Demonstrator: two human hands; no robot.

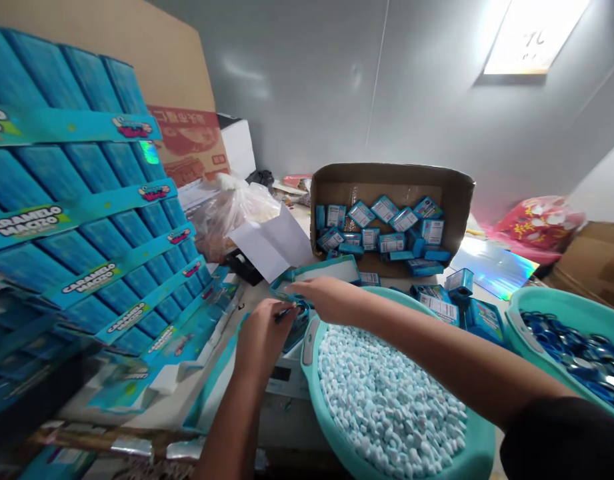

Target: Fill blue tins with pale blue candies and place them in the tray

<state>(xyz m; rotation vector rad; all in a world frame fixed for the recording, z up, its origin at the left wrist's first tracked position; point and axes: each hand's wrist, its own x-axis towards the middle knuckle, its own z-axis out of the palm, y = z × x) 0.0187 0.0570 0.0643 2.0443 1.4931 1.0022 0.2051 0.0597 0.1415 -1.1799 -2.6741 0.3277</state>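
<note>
My left hand (265, 332) is closed in a pinch beside a small dark blue container (297, 328), left of the basin's handle. Just above, my right hand (324, 298) reaches across the basin with its fingers bent together near the same container. What lies between the fingers of either hand is too small and covered to make out. Under the container is a white device (287, 381) with a dark panel. A teal basin (311, 387) full of small white candies (387, 393) stands below my right forearm. Behind my right hand lies an open blue carton (331, 268).
Stacked blue display boxes (87, 193) rise at the left. A brown carton (391, 177) tipped toward me holds several small blue boxes (385, 209); more lie before it. At the right, a second teal basin (577, 300) holds shiny blue tins (581, 357). White card (271, 243) stands behind.
</note>
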